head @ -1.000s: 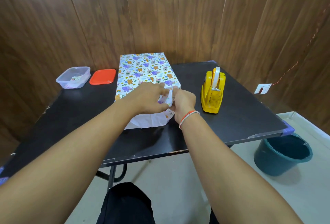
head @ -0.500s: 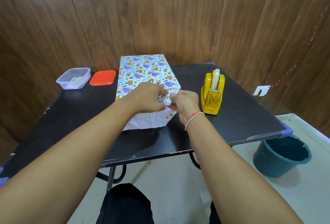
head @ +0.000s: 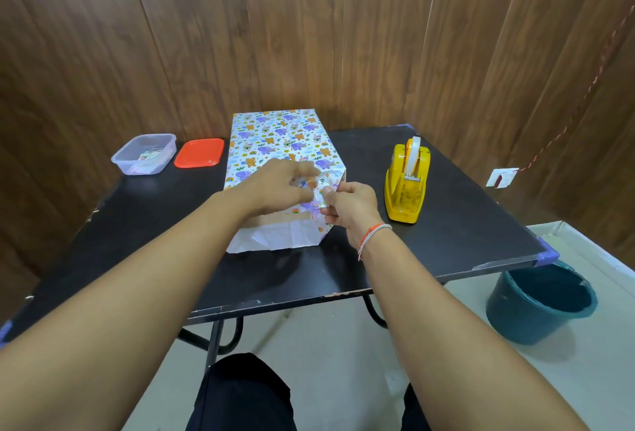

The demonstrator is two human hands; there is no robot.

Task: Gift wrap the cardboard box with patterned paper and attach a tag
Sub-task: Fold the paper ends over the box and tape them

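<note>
- Box [head: 281,142] sits mid-table on the black table [head: 457,224], wrapped in patterned paper [head: 275,136] on top and sides; near end not closed.
- At the near end a strip of bare cardboard shows under the paper, with the white underside of the bottom flap [head: 275,238] lying flat on the table toward the person.
- Left hand [head: 278,186] is over the near top edge of the box, fingers curled down onto the paper at the end face; looks like it is pressing or pinching paper there, exact grip blurred.
- Right hand [head: 350,205] is at the near right corner of the box, thumb and fingers pinching the side flap of paper. Orange-white band on that wrist.
- Both hands touch at the paper, fingertips almost meeting at the right part of the end face.
- Yellow tape dispenser [head: 407,183] stands right of the box, just beside the right hand, not touched.
- Clear tub [head: 144,155] with small bits inside and its red lid [head: 199,153] are at the far left, apart from the hands.
- Dark bucket [head: 541,303] on the floor right of the table.
</note>
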